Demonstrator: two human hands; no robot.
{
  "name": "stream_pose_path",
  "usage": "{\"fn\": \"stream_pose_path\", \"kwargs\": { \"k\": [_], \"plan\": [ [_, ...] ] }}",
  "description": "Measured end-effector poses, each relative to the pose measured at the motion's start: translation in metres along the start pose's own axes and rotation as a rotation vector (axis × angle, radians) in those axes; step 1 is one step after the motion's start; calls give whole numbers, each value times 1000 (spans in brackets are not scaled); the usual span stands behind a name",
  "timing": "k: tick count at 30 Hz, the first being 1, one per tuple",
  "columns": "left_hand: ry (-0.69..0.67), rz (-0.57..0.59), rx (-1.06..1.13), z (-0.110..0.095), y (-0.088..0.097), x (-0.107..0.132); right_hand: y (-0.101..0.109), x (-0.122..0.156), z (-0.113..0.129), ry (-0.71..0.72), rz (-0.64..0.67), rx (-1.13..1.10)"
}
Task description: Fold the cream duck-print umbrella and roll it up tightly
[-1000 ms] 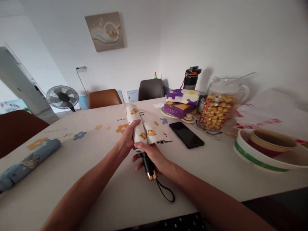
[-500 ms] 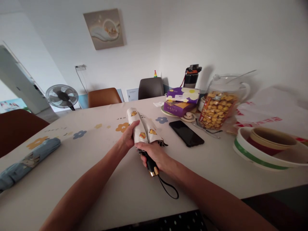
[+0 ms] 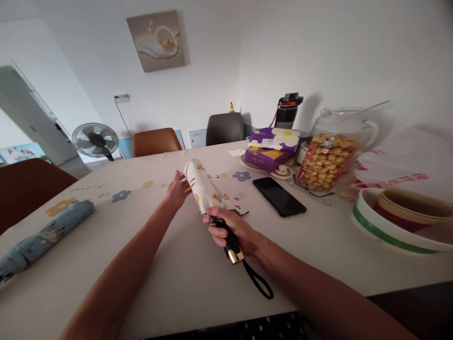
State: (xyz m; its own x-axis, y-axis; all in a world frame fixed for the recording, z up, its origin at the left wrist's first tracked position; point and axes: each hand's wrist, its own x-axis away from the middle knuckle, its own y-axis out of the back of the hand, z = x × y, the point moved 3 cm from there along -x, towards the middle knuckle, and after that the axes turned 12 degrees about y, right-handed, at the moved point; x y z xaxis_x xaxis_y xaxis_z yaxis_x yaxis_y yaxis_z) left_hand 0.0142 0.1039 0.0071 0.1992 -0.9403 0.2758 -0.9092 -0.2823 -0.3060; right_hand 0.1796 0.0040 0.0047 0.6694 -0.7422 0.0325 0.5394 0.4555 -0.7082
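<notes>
A folded white umbrella (image 3: 204,188) with small yellow cartoon prints lies slanted over the table (image 3: 191,283). My right hand (image 3: 230,227) is wrapped round its black handle, whose gold end and black wrist loop (image 3: 260,283) stick out toward me. My left hand (image 3: 176,189) is beside the umbrella's far half, fingers spread and just touching or barely off the fabric.
A folded blue umbrella (image 3: 38,238) lies at the left edge. A black phone (image 3: 279,196), purple boxes (image 3: 271,150), a snack jar (image 3: 329,156), a dark bottle (image 3: 287,111) and stacked bowls (image 3: 396,217) crowd the right. Chairs (image 3: 155,140) and a fan (image 3: 95,140) stand behind.
My left hand has let go of the umbrella's canopy and opened beside it. The right hand has turned the umbrella and drawn the handle a little toward me.
</notes>
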Motion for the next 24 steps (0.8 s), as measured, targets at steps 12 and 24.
{"fn": "stream_pose_path", "kwargs": {
  "k": [12,24],
  "plan": [
    [-288,159,-61,-9,2,6,-1,2,5,-27,82,-69],
    [-327,39,-31,-8,7,-3,-3,2,0,-104,149,-77]
  ]
}}
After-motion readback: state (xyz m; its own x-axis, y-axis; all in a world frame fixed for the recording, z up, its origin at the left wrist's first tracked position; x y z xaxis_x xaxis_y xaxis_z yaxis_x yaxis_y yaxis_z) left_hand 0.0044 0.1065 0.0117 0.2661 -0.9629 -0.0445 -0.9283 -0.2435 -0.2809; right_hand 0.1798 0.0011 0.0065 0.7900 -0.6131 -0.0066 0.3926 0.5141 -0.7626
